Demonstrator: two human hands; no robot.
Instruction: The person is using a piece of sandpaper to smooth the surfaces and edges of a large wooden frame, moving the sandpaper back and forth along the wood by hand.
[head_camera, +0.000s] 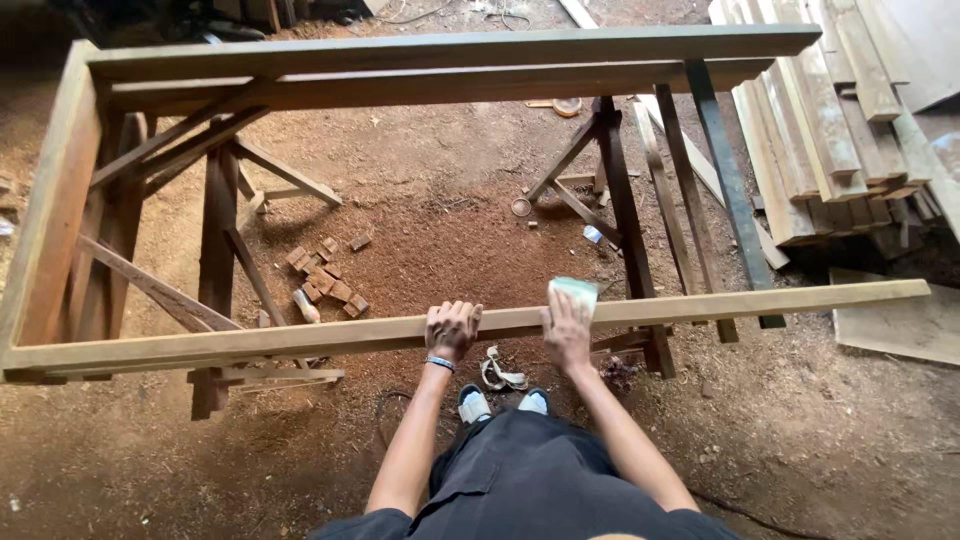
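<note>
Sawdust floor (440, 240) under wooden frame (60, 200) on trestles, planks (820, 110) at two o'clock, left hand (452, 330) gripping near rail (300, 338), right hand (567, 335) pressing sandpaper (574, 293) onto it

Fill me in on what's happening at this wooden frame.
A person stands over a large rectangular wooden frame laid across wooden trestles. The left hand grips the near pale wooden rail, while the right hand presses a small pale green-white sanding pad onto it. Small wooden offcuts lie on the sawdust floor.
</note>
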